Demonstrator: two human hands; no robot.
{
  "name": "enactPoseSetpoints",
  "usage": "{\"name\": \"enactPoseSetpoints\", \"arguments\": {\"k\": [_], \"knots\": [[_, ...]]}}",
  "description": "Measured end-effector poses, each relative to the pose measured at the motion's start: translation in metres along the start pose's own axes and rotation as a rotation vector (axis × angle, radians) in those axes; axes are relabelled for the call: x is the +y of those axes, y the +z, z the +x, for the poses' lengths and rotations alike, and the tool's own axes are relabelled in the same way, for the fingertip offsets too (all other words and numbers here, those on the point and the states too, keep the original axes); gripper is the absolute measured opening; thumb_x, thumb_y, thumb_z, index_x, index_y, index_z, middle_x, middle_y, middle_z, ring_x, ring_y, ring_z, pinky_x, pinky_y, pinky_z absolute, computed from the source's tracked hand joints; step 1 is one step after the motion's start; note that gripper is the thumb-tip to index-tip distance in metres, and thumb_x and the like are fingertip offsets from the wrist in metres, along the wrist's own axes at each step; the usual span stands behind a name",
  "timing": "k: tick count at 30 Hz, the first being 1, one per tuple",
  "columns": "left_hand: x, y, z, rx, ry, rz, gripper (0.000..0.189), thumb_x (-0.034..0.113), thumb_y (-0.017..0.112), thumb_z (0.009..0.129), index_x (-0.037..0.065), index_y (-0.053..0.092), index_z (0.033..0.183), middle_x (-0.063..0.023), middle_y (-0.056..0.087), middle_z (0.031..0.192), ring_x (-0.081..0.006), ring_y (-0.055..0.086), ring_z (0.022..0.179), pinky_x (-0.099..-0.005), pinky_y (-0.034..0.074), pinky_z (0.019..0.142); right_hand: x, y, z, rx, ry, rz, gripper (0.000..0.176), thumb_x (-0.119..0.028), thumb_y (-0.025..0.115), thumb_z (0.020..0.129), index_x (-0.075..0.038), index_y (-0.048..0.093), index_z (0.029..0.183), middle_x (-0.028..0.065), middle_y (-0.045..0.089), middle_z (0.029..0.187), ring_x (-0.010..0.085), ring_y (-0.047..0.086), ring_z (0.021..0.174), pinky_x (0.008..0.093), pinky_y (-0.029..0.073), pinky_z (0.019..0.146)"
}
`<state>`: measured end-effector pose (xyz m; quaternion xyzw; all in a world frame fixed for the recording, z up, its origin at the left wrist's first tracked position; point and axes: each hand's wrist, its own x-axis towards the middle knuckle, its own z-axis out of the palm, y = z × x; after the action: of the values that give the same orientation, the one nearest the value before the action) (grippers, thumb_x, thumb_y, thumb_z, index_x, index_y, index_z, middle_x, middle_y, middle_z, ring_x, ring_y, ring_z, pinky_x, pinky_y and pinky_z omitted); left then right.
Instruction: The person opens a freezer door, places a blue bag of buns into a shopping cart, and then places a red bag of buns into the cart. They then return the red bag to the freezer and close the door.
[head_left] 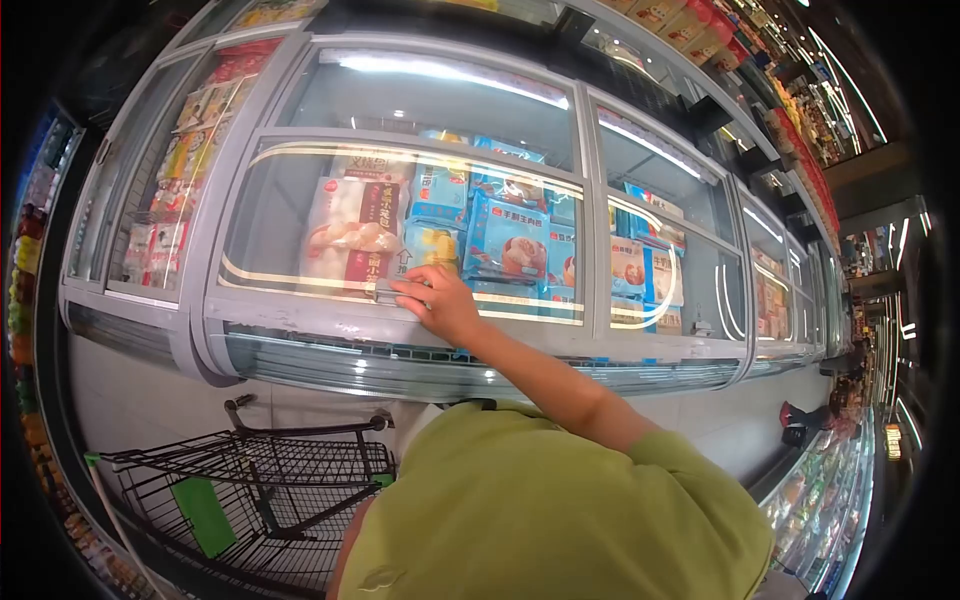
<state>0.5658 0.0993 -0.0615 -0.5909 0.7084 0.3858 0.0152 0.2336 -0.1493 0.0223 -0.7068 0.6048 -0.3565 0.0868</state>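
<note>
My right hand [440, 303] reaches across from the right, its fingers closed on the small handle [385, 291] at the front edge of a sliding glass lid [270, 230] on a chest freezer. Under the glass, just behind the hand, lie a white and dark red bag of buns [355, 228], a yellow and blue bag [432, 245] and a large blue bag of buns [508, 240]. The fingertips partly hide the handle. My left hand is out of view; only a bit of that arm shows beside the green shirt.
A black wire shopping cart [270, 500] with a green panel stands at the lower left, beside the freezer's front. More freezer sections run left and right. Shelves of packages rise behind. At the far right, a person's dark shoes [795, 428] show near another glass case [825, 500].
</note>
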Motion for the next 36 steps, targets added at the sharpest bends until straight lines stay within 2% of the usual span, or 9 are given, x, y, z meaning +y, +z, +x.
{"name": "enactPoseSetpoints", "arguments": {"k": [5, 13, 20, 23, 25, 26, 28, 32, 36], "knots": [[0.002, -0.039, 0.045, -0.185, 0.085, 0.012, 0.034, 0.029, 0.069, 0.076, 0.004, 0.061, 0.097, -0.0140, 0.063, 0.081, -0.0316, 0.060, 0.077, -0.0411, 0.048, 0.067, 0.016, -0.002, 0.004, -0.018, -0.147, -0.054, 0.024, -0.026, 0.069, 0.077, -0.023, 0.068, 0.101, -0.0007, 0.058, 0.097, 0.0198, 0.056, 0.084, 0.0341, 0.046, 0.068], [0.026, -0.118, 0.103, -0.515, 0.156, 0.074, 0.031, 0.026, 0.069, 0.076, 0.004, 0.063, 0.097, -0.0140, 0.065, 0.081, -0.0307, 0.062, 0.077, -0.0398, 0.049, 0.068, 0.048, 0.002, 0.032, 0.058, -0.123, -0.170, 0.024, -0.027, 0.071, 0.075, -0.025, 0.067, 0.098, -0.0046, 0.057, 0.098, 0.0195, 0.054, 0.086, 0.0324, 0.042, 0.069], [0.079, -0.192, 0.145, -0.804, 0.213, 0.100, 0.030, 0.025, 0.069, 0.076, 0.004, 0.064, 0.096, -0.0140, 0.066, 0.081, -0.0299, 0.063, 0.077, -0.0386, 0.050, 0.068, 0.098, -0.001, 0.095, 0.198, 0.012, -0.172, 0.030, -0.028, 0.072, 0.071, -0.024, 0.067, 0.101, 0.0031, 0.053, 0.120, 0.0261, 0.047, 0.114, 0.0409, 0.040, 0.092], [0.118, -0.231, 0.180, -0.532, 0.219, -0.115, 0.025, 0.017, 0.070, 0.076, 0.005, 0.066, 0.097, -0.0135, 0.068, 0.080, -0.0230, 0.068, 0.074, -0.0322, 0.052, 0.065, 0.119, -0.004, 0.118, 0.234, 0.004, -0.268, 0.045, -0.032, 0.073, 0.070, -0.021, 0.062, 0.112, 0.0083, 0.049, 0.126, 0.0281, 0.042, 0.122, 0.0424, 0.037, 0.098], [0.153, -0.245, 0.213, -0.177, 0.424, -0.210, 0.031, 0.014, 0.068, 0.079, 0.002, 0.062, 0.108, -0.0134, 0.068, 0.090, -0.0218, 0.068, 0.076, -0.0296, 0.052, 0.065, 0.129, -0.007, 0.137, 0.267, -0.016, -0.296, 0.054, -0.035, 0.073, 0.070, -0.018, 0.059, 0.118, 0.0108, 0.047, 0.129, 0.0288, 0.040, 0.124, 0.0427, 0.036, 0.099], [0.169, -0.250, 0.233, -0.032, 0.420, -0.101, 0.036, 0.017, 0.067, 0.079, 0.003, 0.059, 0.112, -0.0152, 0.065, 0.098, -0.0304, 0.065, 0.087, -0.0352, 0.051, 0.076, 0.131, -0.012, 0.145, 0.216, 0.002, -0.351, 0.060, -0.036, 0.073, 0.070, -0.012, 0.054, 0.122, 0.0142, 0.048, 0.129, 0.0322, 0.041, 0.123, 0.0443, 0.036, 0.099], [0.186, -0.246, 0.287, 0.296, 0.640, 0.057, 0.055, 0.019, 0.066, 0.079, 0.003, 0.046, 0.128, -0.0217, 0.050, 0.126, -0.0356, 0.047, 0.119, -0.0400, 0.042, 0.094, 0.145, -0.015, 0.158, 0.159, 0.011, -0.400, 0.065, -0.039, 0.073, 0.071, -0.001, 0.051, 0.120, 0.0185, 0.049, 0.128, 0.0374, 0.042, 0.122, 0.0464, 0.036, 0.098], [0.215, -0.237, 0.388, 0.506, 0.697, 0.373, 0.077, 0.032, 0.064, 0.082, 0.011, 0.022, 0.144, -0.0160, 0.019, 0.149, -0.0326, 0.019, 0.137, -0.0454, 0.019, 0.111, 0.168, -0.017, 0.178, 0.177, 0.007, -0.432, 0.065, -0.042, 0.072, 0.071, -0.003, 0.053, 0.119, 0.0189, 0.056, 0.117, 0.0384, 0.050, 0.113, 0.0449, 0.040, 0.092], [0.232, -0.228, 0.448, 0.534, 0.634, 0.514, 0.079, 0.043, 0.058, 0.084, 0.013, 0.019, 0.146, -0.0137, 0.018, 0.150, -0.0296, 0.016, 0.139, -0.0442, 0.014, 0.113, 0.188, -0.014, 0.184, 0.139, -0.002, -0.410, 0.062, -0.044, 0.071, 0.071, -0.004, 0.055, 0.116, 0.0186, 0.057, 0.116, 0.0367, 0.052, 0.110, 0.0441, 0.041, 0.091]]}}
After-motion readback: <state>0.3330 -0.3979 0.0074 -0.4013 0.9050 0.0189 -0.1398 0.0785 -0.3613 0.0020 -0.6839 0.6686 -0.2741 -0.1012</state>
